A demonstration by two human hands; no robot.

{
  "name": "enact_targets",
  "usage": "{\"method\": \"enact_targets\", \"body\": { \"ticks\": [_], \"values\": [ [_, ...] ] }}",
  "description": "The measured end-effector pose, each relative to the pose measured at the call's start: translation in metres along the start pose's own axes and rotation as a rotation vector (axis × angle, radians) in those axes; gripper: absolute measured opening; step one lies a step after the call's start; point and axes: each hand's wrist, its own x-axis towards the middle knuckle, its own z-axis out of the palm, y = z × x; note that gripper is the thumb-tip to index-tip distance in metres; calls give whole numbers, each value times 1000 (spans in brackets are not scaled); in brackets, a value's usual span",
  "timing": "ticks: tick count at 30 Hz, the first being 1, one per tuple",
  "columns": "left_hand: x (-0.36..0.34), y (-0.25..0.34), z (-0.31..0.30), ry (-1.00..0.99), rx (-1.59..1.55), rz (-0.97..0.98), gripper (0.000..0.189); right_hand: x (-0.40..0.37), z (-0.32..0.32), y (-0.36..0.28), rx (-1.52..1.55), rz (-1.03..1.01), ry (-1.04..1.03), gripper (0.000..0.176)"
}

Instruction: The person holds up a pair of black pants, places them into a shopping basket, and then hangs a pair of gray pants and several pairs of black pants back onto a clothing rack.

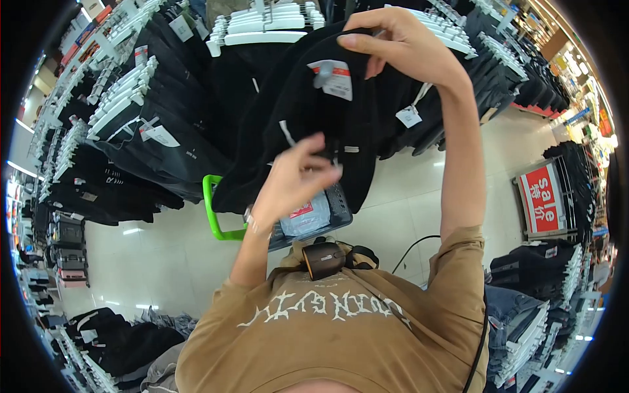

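Note:
Black pants (357,124) hang in front of me, their waistband pinched at the top between the thumb and fingers of my right hand (400,46). A white and red price tag (337,80) with a grey round security tag shows near that waistband. Lower down, my left hand (295,177) is held before the pants with its fingers apart and slightly blurred, holding nothing I can see. A white drawstring end (286,133) dangles just above it. Below the pants is a dark shopping basket (341,206) with a light plastic-wrapped package (308,217) inside, partly hidden by my left hand.
Racks of dark pants on white hangers (262,29) line the far side and both flanks. A bright green handle (213,216) sticks out left of the basket. To the right stands a red sale sign (542,198). Suitcases (69,252) are at the far left.

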Motion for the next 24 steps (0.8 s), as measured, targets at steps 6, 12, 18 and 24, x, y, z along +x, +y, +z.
{"method": "enact_targets", "body": {
  "ticks": [6,12,18,24],
  "values": [
    [-86,-49,-90,662,353,293,59,-3,-10,-9,-22,-104,-2,23],
    [-58,-92,-70,346,150,54,103,-3,-6,-4,-14,-114,40,25],
    [-72,-106,-59,305,-345,109,108,-8,-17,-13,-58,-83,92,22],
    [-73,-115,-17,607,1,202,82,-10,-20,-11,-29,-132,178,22]
  ]
}}
